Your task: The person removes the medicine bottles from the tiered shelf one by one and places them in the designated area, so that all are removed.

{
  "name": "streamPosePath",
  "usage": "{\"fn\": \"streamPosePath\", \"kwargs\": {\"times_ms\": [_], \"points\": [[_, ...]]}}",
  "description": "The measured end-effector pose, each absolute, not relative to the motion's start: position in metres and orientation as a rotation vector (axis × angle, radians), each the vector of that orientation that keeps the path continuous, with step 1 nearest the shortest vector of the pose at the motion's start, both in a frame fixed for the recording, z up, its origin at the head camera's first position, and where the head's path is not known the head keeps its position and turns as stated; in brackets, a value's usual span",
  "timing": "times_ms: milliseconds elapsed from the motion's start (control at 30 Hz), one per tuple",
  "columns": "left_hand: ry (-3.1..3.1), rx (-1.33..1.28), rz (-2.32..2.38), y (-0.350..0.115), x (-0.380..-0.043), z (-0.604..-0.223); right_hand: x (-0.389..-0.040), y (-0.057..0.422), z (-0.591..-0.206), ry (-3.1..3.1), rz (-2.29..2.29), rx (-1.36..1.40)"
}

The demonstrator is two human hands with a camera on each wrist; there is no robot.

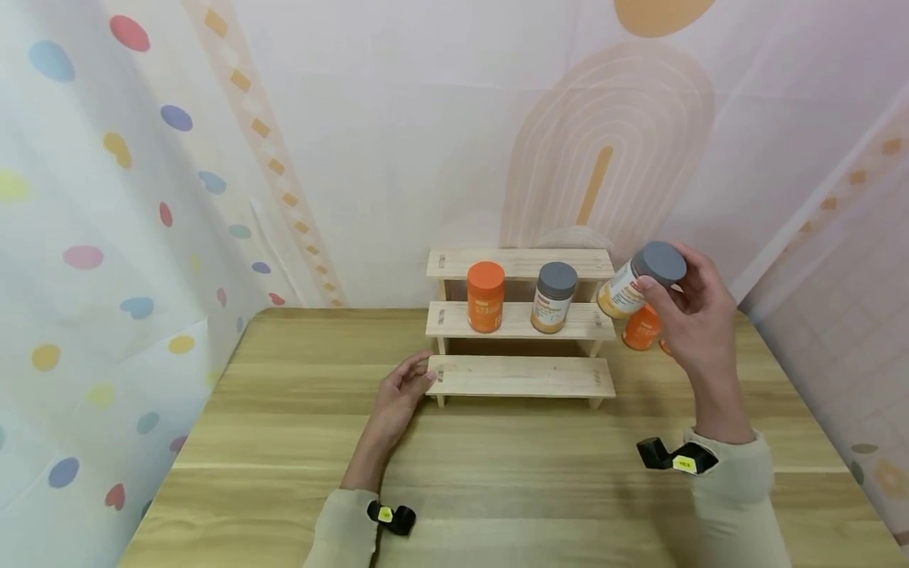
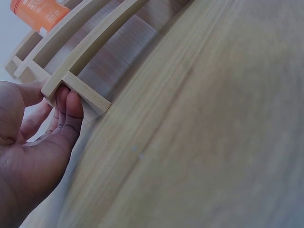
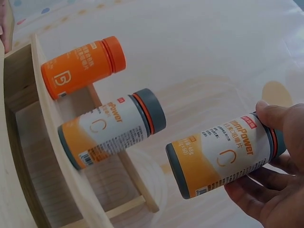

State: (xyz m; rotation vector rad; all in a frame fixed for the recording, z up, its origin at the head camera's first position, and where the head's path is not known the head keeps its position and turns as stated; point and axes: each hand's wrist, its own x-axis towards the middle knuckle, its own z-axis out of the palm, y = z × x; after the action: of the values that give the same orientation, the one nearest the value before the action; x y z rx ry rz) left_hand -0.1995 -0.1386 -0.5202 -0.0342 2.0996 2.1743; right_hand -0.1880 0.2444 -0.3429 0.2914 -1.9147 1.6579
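Note:
A three-step wooden display rack stands on the table. My left hand pinches the left end of its lowest step, thumb above and fingers curled beneath in the left wrist view. To the right of the rack, my right hand grips a supplement bottle with a grey lid and white-yellow label. That bottle is tilted in the air, its base near the middle step's right end. On the middle step, an orange bottle is upright at left, and a matching grey-lidded bottle stands right of centre.
Behind my right hand, an orange bottle stands on the table, with another orange item mostly hidden by the hand. The wooden table extends in front of the rack. Patterned curtains hang behind and at both sides.

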Motion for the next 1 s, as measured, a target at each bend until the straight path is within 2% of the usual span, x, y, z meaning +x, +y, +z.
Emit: {"fn": "streamPosePath", "kwargs": {"times_ms": [1000], "points": [[2.079, -0.026, 2.196, -0.139, -0.201, -0.522, -0.187, 0.283, -0.398, -2.215, 1.522, 0.036]]}}
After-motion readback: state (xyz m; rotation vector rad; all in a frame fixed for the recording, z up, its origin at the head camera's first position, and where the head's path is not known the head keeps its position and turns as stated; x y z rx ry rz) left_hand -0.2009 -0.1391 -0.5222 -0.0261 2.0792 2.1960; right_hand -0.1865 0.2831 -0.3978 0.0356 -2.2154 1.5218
